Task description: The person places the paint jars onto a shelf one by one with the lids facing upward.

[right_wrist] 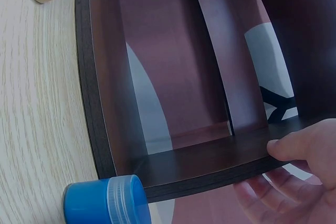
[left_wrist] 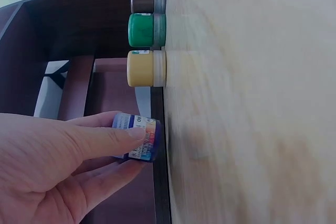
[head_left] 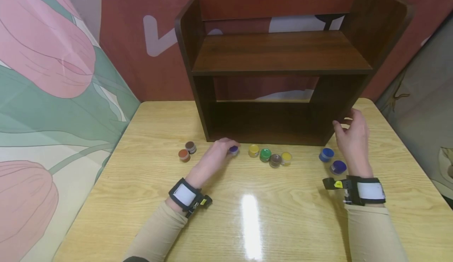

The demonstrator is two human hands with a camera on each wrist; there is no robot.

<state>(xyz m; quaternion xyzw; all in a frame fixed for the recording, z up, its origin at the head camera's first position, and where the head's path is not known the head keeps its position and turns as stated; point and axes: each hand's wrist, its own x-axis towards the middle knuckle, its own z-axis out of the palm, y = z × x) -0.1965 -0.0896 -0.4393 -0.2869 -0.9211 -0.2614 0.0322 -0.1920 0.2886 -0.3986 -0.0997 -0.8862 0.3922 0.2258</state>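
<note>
In the head view my left hand [head_left: 214, 156] is in front of the bookshelf's lower left part. Its thumb and fingers pinch a small purple paint jar [left_wrist: 151, 141], label showing in the left wrist view. At the right side panel of the dark brown bookshelf [head_left: 283, 54] is my right hand [head_left: 355, 140]. Seen from the right wrist, its thumb [right_wrist: 289, 148] lies over the panel's inner face and the fingers pass behind the outer side. Near this hand sit a blue paint jar [head_left: 326, 154] and a dark purple one [head_left: 338, 167].
Right of my left hand stand a yellow jar [head_left: 253, 150], a green jar [head_left: 265, 155], a brown jar [head_left: 275, 160] and another yellow jar [head_left: 286, 158]. To its left are an orange-brown jar [head_left: 184, 155] and a dark brown jar [head_left: 190, 147]. Everything stands on a light wooden table [head_left: 293, 215].
</note>
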